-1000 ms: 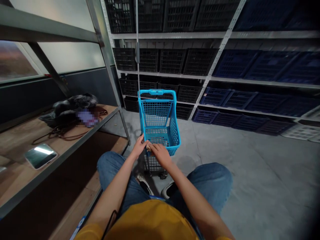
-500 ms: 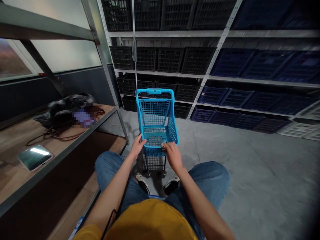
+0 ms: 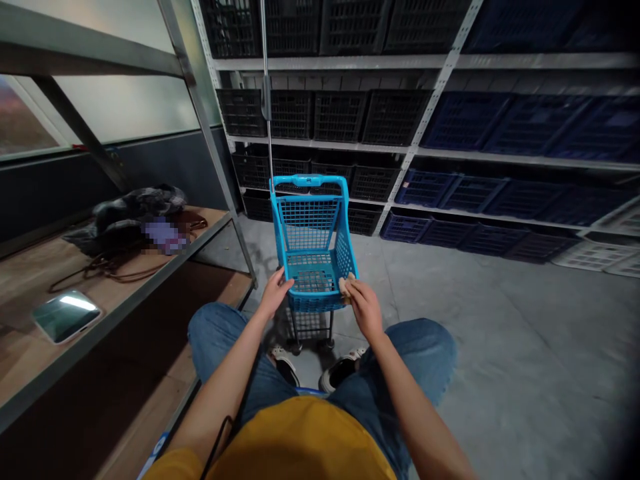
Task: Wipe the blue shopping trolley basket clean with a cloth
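Note:
A small blue plastic shopping cart [image 3: 311,301] stands upright on the floor between my knees, its handle on the far side. A thin metal pole rises from its left handle corner. My left hand [image 3: 274,293] grips the near left corner of the basket, thumb over the rim. At the near right corner, my right hand [image 3: 365,307] pinches a crumpled pale cloth [image 3: 346,285] against the rim. Part of the cloth is hidden by the fingers.
To the left, a metal-framed shelf [image 3: 165,267] holds a dark plaid cloth [image 3: 135,207], brown cords and a tablet-like device [image 3: 67,316]. Behind the cart, racks carry black crates [image 3: 340,117] and blue crates [image 3: 465,123]. My shoes are close to the cart's wheels.
My right hand has slid with the cloth rightward along the near rim to the right corner. My left hand keeps its hold, and the cart stays in place.

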A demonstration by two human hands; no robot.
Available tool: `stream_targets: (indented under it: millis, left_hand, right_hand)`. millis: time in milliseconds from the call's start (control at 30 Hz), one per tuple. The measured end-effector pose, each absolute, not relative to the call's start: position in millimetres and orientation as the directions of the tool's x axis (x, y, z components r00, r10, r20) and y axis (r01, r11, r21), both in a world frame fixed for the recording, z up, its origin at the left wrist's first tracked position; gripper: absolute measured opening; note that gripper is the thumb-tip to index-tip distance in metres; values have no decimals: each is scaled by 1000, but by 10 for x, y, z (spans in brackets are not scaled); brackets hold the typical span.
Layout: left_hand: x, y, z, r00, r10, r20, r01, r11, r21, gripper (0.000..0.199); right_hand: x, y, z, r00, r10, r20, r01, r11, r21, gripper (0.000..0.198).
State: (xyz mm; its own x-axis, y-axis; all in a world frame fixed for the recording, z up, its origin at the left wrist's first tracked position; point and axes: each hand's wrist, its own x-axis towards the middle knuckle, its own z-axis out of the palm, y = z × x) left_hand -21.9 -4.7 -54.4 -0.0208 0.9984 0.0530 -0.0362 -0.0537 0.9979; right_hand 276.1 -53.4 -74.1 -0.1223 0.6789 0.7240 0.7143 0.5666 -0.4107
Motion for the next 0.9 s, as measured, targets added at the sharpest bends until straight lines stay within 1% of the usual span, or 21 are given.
stream_targets:
  millis: [100,133,167,200,267,333,500,567,633,733,800,900]
  left_hand:
    - [-201,-71,-546,-3,998,68,-8,-68,998,63]
    - [-198,-79,-549,1,998,64,-3,-64,998,63]
    - [-199,-84,-552,2,999,53,0,-53,999,64]
    - [-203,-87,-554,3,999,35,2,-35,999,66]
    - [-215,-85,-556,-1,1000,-5,6,5,1000,70]
    - [-230,-76,-553,-7,1000,-26,8,26,1000,72]
    - [-239,-69,-524,-1,1000,1,-12,-1,1000,69]
    - [-235,-76,-511,1,1000,-1,-17,1,1000,70]
    - [-233,-83,-501,-7,1000,-20,-13,20,1000,74]
    - [-236,-88,-493,-12,999,-46,-1,46,999,76]
    - [-238,-89,-489,-2,999,-40,5,40,999,74]
    - [-238,-90,-485,9,1000,-16,4,16,1000,70]
  right_hand:
    - [2570,-582,-959,209,637,742,733,401,-550,26]
    - [2453,-603,-1050,296,624,723,711,361,-604,22]
    - [2335,-627,-1140,339,633,696,678,348,-647,19]
    - [2229,-652,-1221,337,662,669,642,358,-678,16]
    - [2090,-695,-1328,258,730,632,583,404,-705,12]
    - [2058,-716,-1333,215,755,619,555,427,-714,11]
    - [2145,-688,-1157,354,692,630,557,385,-736,21]
    - [2135,-683,-1217,378,685,623,546,378,-747,21]
    - [2105,-694,-1372,343,738,581,526,362,-770,17]
    - [2082,-718,-1566,309,817,487,504,294,-812,14]
    - [2098,-715,-1530,350,808,475,501,267,-823,13]
    - [2145,-682,-1237,413,727,548,526,301,-795,17]
